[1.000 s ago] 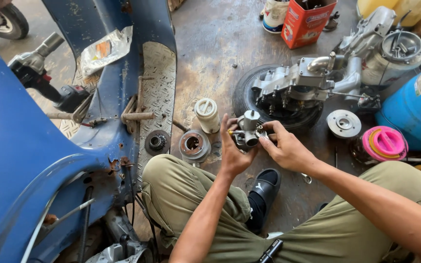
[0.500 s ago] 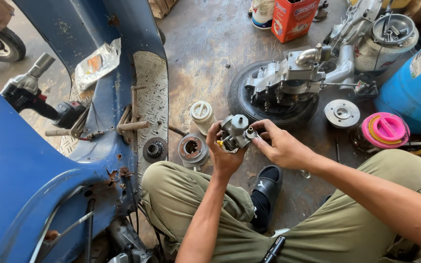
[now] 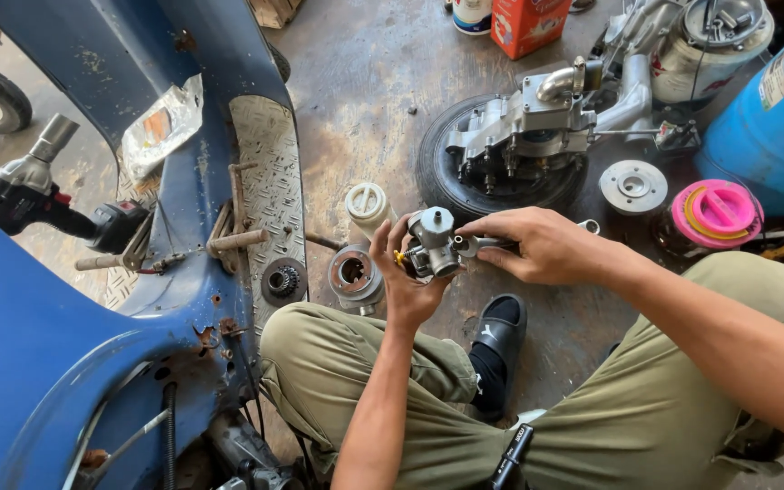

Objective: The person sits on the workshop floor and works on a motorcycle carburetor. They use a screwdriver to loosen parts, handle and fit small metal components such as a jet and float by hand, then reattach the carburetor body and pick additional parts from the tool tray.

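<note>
- Centrally, head view: left hand (image 3: 407, 281) fingers clasp the carburetor (image 3: 430, 243); right hand (image 3: 537, 245) fingers grip a wrench (image 3: 492, 241) set on it.
- Likely slip: the wrench could jump off and drop small parts onto the floor (image 3: 365, 109).
- Room: engine (image 3: 537, 122) crowds 12 o'clock, scooter (image 3: 65, 345) 9; knees hem 6.

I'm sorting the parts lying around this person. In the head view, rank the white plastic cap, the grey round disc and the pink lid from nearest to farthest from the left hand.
From the left hand:
1. White plastic cap, just above-left of it.
2. Grey round disc, right, beyond the engine.
3. Pink lid, farther right, beside the blue drum.
</note>
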